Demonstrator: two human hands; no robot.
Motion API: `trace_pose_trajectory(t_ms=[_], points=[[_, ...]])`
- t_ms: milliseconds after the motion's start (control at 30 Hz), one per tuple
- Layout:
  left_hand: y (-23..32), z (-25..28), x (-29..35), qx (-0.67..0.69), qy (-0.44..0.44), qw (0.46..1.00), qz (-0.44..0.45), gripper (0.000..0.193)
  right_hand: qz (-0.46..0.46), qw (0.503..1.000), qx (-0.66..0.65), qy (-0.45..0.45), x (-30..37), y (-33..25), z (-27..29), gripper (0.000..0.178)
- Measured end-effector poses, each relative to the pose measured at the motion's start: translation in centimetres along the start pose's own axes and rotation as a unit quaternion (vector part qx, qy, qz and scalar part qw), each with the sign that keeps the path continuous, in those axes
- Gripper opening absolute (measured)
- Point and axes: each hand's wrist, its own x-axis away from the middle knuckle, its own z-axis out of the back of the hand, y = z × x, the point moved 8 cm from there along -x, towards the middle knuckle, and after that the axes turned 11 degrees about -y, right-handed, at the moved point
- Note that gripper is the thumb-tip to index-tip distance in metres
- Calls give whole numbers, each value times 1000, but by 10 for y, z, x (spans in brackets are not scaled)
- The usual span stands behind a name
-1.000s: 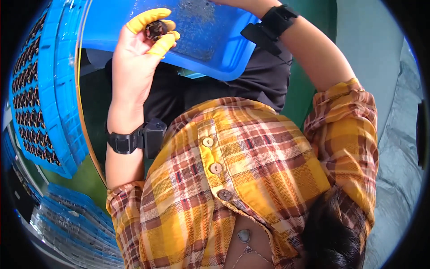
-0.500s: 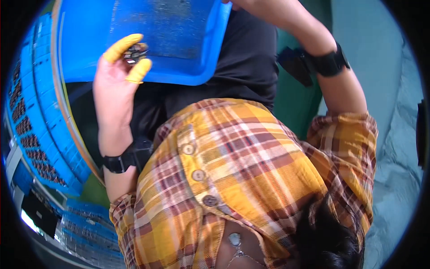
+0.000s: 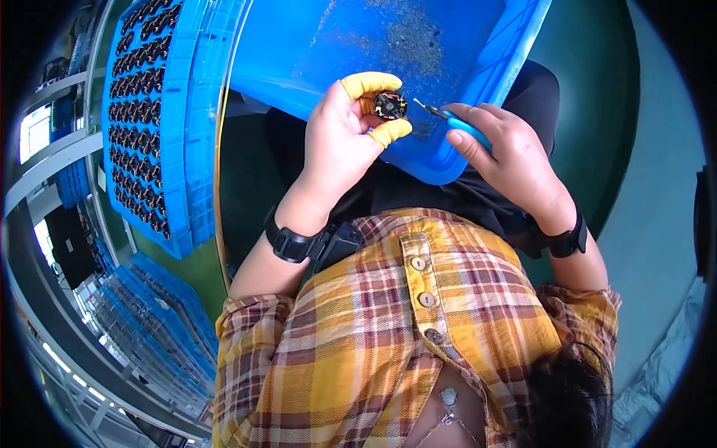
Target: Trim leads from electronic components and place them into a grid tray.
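My left hand (image 3: pixel 334 140), with yellow finger covers on the thumb and a finger, pinches a small round dark part (image 3: pixel 390 106). The part looks like a motor core, with red and yellow bits on its face. In my right hand (image 3: pixel 515 153) is a blue-handled hand tool (image 3: pixel 468 133), like small pliers, with a dark, narrow metal end. A pale sliver shows at its tip, just right of the part and apart from it. Both hands are above the near side of a large blue bin (image 3: pixel 441 173), whose bottom is strewn with dark scraps.
At the left, a blue tray (image 3: pixel 175 138) bears rows of similar dark parts, beside a tan edge (image 3: pixel 224 149). Several clear bluish trays (image 3: pixel 160 306) are stacked at the lower left. Black-clad legs (image 3: pixel 358 194) lie beneath the bin.
My right hand has come back from beyond the top edge and now shows the blue-handled tool. My left hand still pinches the part. The view has shifted, showing more of the tray.
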Motion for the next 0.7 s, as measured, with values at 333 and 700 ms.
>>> trace_pose_trajectory(t_ms=[333,700], points=[[15,0,-1,-173,-2,984,-33,41,4,996,85,9,-8,-16,-1,34],[30,-9,3,-391,-6,917,-76,39,22,981,192,24,-9,-27,-3,31]])
